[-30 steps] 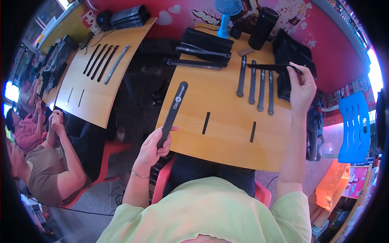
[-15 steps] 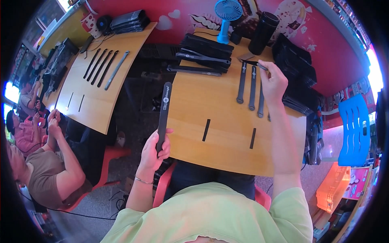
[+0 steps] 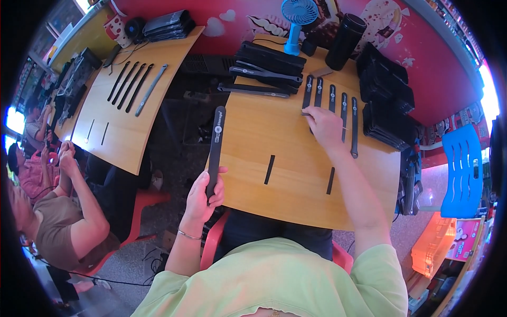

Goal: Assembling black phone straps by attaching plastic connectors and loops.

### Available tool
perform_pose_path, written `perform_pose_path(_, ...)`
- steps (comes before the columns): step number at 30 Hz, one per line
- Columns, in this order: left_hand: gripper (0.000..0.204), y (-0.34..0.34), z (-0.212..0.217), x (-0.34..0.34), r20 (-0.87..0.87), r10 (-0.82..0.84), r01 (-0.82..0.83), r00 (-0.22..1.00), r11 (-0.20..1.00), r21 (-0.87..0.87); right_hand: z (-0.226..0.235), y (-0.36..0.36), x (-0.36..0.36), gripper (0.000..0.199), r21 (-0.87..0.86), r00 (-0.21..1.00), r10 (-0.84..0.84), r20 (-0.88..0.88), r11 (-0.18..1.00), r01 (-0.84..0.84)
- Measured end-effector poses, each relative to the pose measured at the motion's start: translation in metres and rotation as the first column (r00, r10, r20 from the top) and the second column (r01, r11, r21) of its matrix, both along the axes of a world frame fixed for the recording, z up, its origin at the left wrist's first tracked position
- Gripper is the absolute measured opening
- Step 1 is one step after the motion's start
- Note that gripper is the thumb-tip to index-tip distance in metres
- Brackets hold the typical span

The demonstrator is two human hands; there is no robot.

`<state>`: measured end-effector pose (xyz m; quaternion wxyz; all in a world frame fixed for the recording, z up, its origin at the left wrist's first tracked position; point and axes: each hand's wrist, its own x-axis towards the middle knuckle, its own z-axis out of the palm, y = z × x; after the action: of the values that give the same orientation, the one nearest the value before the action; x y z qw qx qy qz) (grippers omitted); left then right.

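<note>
My left hand (image 3: 202, 194) is closed around the lower end of a dark grey strap (image 3: 216, 142) with a white print, held upright beside the table's left edge. Over the table, my right hand (image 3: 326, 126) pinches at the near end of the leftmost strap (image 3: 308, 91) in a row of several grey straps. That hand covers the lower parts of the neighbouring straps. The rightmost strap (image 3: 354, 127) of the row lies fully in view. Two short black strips (image 3: 269, 169) on the wooden table (image 3: 248, 193) are nearer to me.
Stacked black straps (image 3: 269, 68) lie at the back left, by a blue fan (image 3: 292, 31) and a black cylinder (image 3: 346, 42). Black pouches (image 3: 388, 100) are piled at the right. At the left table (image 3: 134, 148), a person (image 3: 68, 222) sits working with both hands.
My right hand has come down and left from the far end of the row to the leftmost strap, which now lies beside the others. My left hand and its strap have barely moved.
</note>
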<state>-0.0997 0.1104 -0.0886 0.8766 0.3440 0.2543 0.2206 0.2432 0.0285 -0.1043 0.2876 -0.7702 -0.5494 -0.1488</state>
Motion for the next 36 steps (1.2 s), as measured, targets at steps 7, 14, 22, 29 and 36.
perform_pose_path(7, 0.039, -0.002, -0.003, 0.001, -0.004, 0.01, -0.01, 1.0, 1.0, -0.011, -0.003, 0.005, -0.002, 0.007, -0.168, 0.999, -0.02, -0.05, 0.986, 0.011)
perform_pose_path(14, 0.038, -0.005, -0.005, 0.006, 0.031, 0.016, -0.015, 0.999, 0.999, -0.033, -0.003, 0.003, 0.0, 0.026, -0.195, 0.999, 0.011, -0.035, 0.981, -0.018)
perform_pose_path(22, 0.037, -0.016, -0.003, 0.016, 0.158, -0.008, 0.01, 0.987, 1.0, -0.009, 0.04, -0.026, -0.033, 0.03, -0.127, 0.97, -0.042, -0.24, 0.992, 0.011)
perform_pose_path(29, 0.035, -0.04, 0.013, 0.048, 0.231, 0.061, -0.074, 0.971, 0.996, 0.048, 0.069, -0.069, -0.103, 0.015, 0.162, 0.877, 0.232, -0.421, 0.97, -0.18)
perform_pose_path(36, 0.035, -0.06, 0.022, 0.071, 0.302, 0.097, -0.146, 0.948, 0.979, 0.143, 0.083, -0.103, -0.159, 0.03, 0.045, 0.684, 0.167, -0.711, 0.98, -0.192)
